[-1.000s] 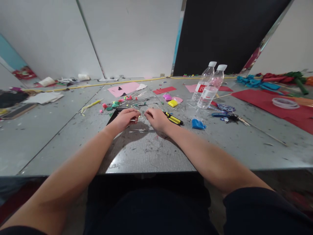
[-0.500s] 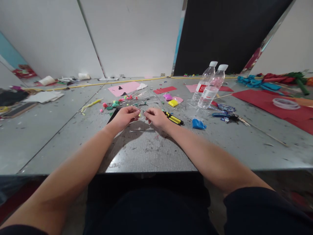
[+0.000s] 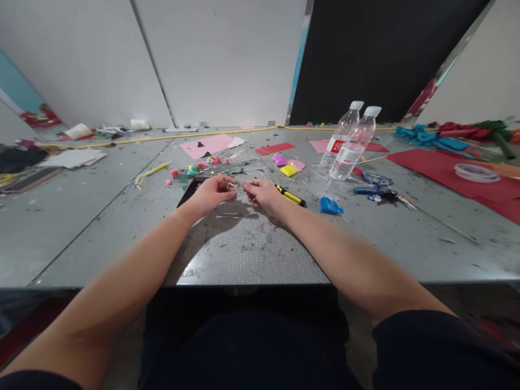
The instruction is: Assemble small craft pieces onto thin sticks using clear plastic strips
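- Where both bare forearms reach out over the near edge of the grey table [image 3: 252,260], the left hand [image 3: 211,194] and right hand [image 3: 262,194] meet just above its scuffed top, fingertips almost touching.
- Both hands are curled, thumbs and forefingers pinched on a small thin piece [image 3: 238,186] held between them; it is too small and pale to say what it is.
- Just beneath the left hand lies a black sheet [image 3: 187,193], and a thin clear strip [image 3: 233,216] rests on the table on the near side of the hands.
- Just right of the right hand lies a yellow and black utility knife [image 3: 290,196], then a crumpled blue scrap [image 3: 329,205].
- Beyond the hands sit small pink and green clay bits [image 3: 190,172], with yellow, magenta and pink clay packets [image 3: 287,165] to their right.
- Farther right, two clear water bottles [image 3: 349,143] with white caps lean together; the rear one bears a red label with white writing too small to read.
- At the far right lie red paper [image 3: 447,168] and a roll of clear tape [image 3: 476,172].
- Farthest back, pink paper [image 3: 205,146] lies before a yellow cord [image 3: 162,140] along the wall.
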A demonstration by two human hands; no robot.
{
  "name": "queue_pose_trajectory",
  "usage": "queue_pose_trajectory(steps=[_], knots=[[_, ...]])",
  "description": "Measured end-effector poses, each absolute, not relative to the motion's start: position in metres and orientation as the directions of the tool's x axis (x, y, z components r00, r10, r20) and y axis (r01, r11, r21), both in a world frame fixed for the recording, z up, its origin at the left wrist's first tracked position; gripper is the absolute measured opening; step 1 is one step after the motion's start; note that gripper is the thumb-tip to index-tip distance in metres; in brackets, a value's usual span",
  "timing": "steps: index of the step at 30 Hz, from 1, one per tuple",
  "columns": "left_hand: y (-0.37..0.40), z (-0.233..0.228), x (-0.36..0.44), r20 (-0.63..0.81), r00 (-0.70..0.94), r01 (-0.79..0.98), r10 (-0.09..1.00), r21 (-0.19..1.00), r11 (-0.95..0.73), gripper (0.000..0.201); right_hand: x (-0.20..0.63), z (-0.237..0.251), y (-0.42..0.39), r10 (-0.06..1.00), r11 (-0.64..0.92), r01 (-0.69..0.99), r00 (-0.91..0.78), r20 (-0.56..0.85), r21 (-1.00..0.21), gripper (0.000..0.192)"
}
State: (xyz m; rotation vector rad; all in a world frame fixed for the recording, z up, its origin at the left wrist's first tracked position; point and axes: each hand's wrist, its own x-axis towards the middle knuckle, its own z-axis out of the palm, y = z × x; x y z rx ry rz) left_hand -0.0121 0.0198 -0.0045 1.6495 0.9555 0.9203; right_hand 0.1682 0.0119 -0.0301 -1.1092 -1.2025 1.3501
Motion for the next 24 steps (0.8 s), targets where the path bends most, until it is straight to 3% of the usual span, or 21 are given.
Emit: queue_pose_trajectory(steps=[17,24], knots=[[0.020,-0.003,-0.013,0.165,0.459,0.209,0.873,0.935,-0.287,0.041,0.167,-0.027,0.005,0.972,0.009,-0.077,-0.232,0.026,-0.997,0.037],[0.017,-0.001,-0.011,0.150,0.461,0.236,0.875,0.929,-0.284,0.035,0.160,-0.026,-0.002,0.959,-0.010,-0.164,-0.281,0.037,-0.986,0.035]])
